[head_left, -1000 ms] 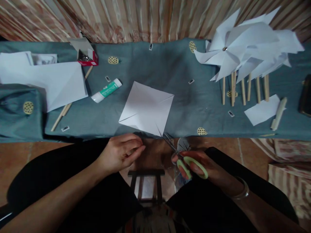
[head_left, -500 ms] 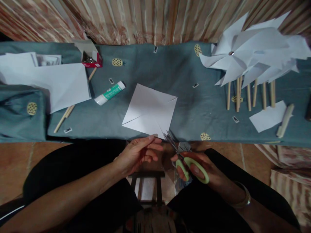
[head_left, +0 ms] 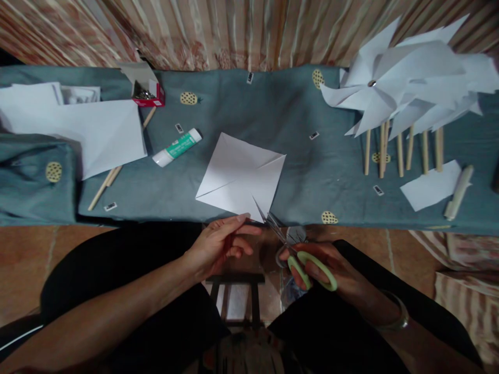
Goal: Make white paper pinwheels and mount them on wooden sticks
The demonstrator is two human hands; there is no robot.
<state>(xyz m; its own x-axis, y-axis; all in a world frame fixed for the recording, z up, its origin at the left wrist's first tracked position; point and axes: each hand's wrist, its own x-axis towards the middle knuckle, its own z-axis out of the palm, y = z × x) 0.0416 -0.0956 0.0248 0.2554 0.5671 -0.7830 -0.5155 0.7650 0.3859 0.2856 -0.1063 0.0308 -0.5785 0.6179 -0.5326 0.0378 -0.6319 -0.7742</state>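
Note:
A square sheet of white paper [head_left: 241,179] lies on the cloth near the table's front edge, with slits running inward from its left and right corners. My left hand [head_left: 222,239] pinches its near edge between thumb and fingers, the other fingers loosely stretched below. In my right hand [head_left: 319,267] is a pair of scissors [head_left: 281,234] with pale green handles, thumb and fingers through the loops. The slightly parted blades are at the sheet's near corner, where a thin dark line runs inward; I cannot tell whether it is slit or blade.
A glue stick [head_left: 177,147], a red box of small metal pieces [head_left: 148,96], stacked paper [head_left: 105,130] and wooden sticks [head_left: 102,188] lie left. Right are paper pinwheels [head_left: 409,78] on sticks, a paper scrap [head_left: 431,186] and a capped marker [head_left: 459,192].
The scissor handles have come closer together in my right hand, which has shifted slightly right. My left hand keeps its pinch on the paper. The whole view has tilted a little.

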